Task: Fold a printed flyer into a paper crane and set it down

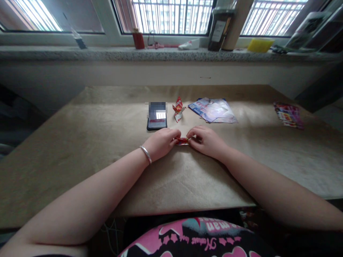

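Head view: a strip [183, 141], small, shiny and mostly red, lies near the middle of the surface [182, 185], between the fingertips of two bare hands. The left hand [162, 142] has its grip pinched together on one end of the strip; the right hand [206, 141] has its grip closed on the other end, thumb and finger meeting there. Whether the strip is pressed flat or slightly raised, I cannot tell. A silver bracelet [146, 155] circles the left wrist. Just beyond the left hand lies a dark phone [153, 125], face up, part of its screen blurred out. Beside the phone, straight beyond the strip, sits a red and white wrapper [179, 104] with pointed ends. To the right of that, past the right hand, some bluish leaflets [214, 110] overlap in a loose pile. Well apart, near the right edge of the surface, lie pink and red packets [288, 116]. Behind everything, a stone sill [107, 54] runs beneath the windows, carrying a red pot [138, 40], a dark jar [217, 30] and a yellow block [259, 45].
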Demonstrator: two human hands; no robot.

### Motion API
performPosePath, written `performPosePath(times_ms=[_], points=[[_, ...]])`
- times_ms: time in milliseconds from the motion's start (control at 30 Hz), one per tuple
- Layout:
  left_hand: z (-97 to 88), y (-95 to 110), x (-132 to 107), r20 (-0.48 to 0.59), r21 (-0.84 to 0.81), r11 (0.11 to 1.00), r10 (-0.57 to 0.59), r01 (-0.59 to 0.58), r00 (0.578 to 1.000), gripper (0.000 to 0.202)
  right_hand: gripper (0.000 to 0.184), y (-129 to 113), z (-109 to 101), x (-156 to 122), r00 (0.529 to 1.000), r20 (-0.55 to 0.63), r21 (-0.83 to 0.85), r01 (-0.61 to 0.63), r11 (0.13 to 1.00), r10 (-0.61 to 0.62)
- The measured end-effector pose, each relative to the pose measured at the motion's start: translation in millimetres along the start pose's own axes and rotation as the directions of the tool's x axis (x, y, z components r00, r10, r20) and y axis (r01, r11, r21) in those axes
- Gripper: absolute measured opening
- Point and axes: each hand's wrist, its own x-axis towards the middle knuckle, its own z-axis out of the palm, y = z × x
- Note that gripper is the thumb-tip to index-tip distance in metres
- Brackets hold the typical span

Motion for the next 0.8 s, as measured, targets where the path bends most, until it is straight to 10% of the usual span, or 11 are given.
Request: performPosePath(times_ms=[433, 800], points=[[1.0, -7.5, -0.6, 0.149, -0.454, 0.878, -0.09, 0.149, 0.985, 0.022, 0.018, -3.4, -2.7, -4.6, 0.98, 0.138, 0.238, -0.171, 0.956, 0.141], [-1.0, 0.2, -1.7, 0.004, -0.138, 0.99, 0.035, -0.035, 0.999, 0.017, 0.01, -1.5, -0.8, -2.3, 0.99, 0.049, 0.181, -0.136, 0.974, 0.13]])
